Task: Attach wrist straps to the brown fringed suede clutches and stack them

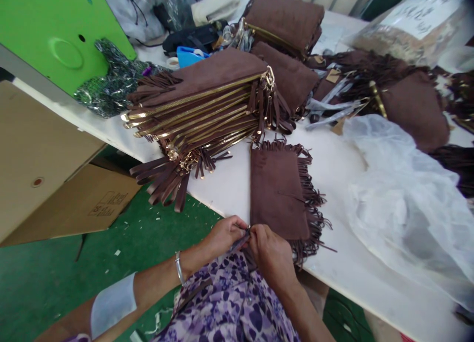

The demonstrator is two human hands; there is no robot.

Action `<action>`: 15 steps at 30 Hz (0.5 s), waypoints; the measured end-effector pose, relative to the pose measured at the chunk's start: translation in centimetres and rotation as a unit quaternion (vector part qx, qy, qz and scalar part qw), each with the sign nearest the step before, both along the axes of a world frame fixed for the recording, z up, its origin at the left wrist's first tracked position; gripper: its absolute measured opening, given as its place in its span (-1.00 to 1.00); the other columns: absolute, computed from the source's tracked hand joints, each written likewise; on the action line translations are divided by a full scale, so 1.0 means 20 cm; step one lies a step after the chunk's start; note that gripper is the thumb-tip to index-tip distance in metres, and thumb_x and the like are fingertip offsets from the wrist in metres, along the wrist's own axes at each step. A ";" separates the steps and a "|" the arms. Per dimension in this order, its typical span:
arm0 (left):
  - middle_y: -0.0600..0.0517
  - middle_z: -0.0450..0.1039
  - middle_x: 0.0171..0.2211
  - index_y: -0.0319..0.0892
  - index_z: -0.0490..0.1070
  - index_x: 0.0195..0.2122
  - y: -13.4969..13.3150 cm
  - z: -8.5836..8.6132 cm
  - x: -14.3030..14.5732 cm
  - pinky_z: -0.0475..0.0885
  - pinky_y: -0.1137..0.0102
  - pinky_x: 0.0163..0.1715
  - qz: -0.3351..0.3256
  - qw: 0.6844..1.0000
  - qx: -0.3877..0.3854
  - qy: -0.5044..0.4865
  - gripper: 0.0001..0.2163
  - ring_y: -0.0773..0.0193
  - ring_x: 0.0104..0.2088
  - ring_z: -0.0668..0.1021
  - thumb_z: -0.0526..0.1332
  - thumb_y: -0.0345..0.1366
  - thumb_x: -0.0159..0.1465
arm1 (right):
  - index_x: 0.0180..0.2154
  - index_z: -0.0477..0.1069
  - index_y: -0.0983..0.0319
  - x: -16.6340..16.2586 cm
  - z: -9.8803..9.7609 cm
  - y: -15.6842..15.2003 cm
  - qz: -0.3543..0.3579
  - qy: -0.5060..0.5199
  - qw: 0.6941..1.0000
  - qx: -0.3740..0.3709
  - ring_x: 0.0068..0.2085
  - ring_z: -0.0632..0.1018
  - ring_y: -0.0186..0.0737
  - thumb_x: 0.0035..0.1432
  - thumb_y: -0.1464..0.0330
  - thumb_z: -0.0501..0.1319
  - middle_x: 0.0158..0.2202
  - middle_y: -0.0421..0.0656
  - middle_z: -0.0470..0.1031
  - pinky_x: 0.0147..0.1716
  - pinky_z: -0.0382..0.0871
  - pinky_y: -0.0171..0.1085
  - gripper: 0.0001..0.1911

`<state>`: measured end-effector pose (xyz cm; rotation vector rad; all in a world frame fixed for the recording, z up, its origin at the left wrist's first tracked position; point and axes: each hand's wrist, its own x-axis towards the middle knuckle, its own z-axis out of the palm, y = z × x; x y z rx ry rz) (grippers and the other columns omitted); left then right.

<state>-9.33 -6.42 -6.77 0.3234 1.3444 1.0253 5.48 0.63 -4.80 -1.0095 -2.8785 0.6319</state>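
Partly hidden brn strip (241, 241) btwn hands (224, 234) (273, 255)

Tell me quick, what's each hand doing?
Left hand: closed, pinching a dark strap.
Right hand: closed by a corner of the brown pouch; exact grip hidden.

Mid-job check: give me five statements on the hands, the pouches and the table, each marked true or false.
1. The left hand and right hand meet near a corner of the fringed pouch. True.
2. The left hand lies spread flat. False: its fingers are bent around a narrow dark strip.
3. A bracelet circles the left wrist. True.
4. The fringed pouch lies on the floor. False: it is on the white table.
5. Gold zippers show on the stacked pouches. True.
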 end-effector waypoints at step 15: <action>0.03 0.49 -0.48 -0.19 0.33 -0.21 0.01 -0.01 0.03 0.44 0.44 -0.54 0.005 0.999 -0.042 0.030 -0.82 0.21 -0.49 0.60 0.16 -0.24 0.20 | -0.15 0.36 0.20 0.10 -0.07 -0.14 -0.111 0.076 0.985 -0.105 -0.33 0.58 -0.27 0.39 0.32 0.01 -0.31 -0.19 0.55 -0.39 0.23 -0.37 -0.82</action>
